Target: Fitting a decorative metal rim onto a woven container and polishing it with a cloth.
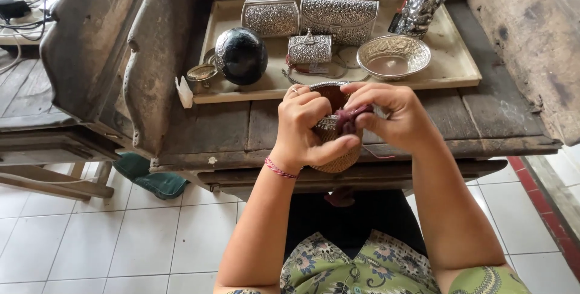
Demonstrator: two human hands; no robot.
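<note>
The person holds a small woven basket in front of the body, just above the near edge of the old wooden bench. The left hand wraps around the basket, thumb under it, fingers curled over the rim. A ring sits on one finger and a red string band is on the wrist. The right hand pinches a dark red cloth and presses it on the basket's top. Both hands are closed tight on what they hold.

Behind the hands a tray lies on the bench. On it are two silver purses, a little silver box, a silver bowl, a round black ball and some shiny jars at the back.

What could go wrong? The basket is held over the bench edge, so if the left hand lets go a bit it may slip and drop to the tiled floor. The cloth is small and pinched only by fingertips, so it may fall out too. A thin red thread hangs near the basket and may snag. If the hands push far forward, they may bump the tray and knock the ball or bowl
</note>
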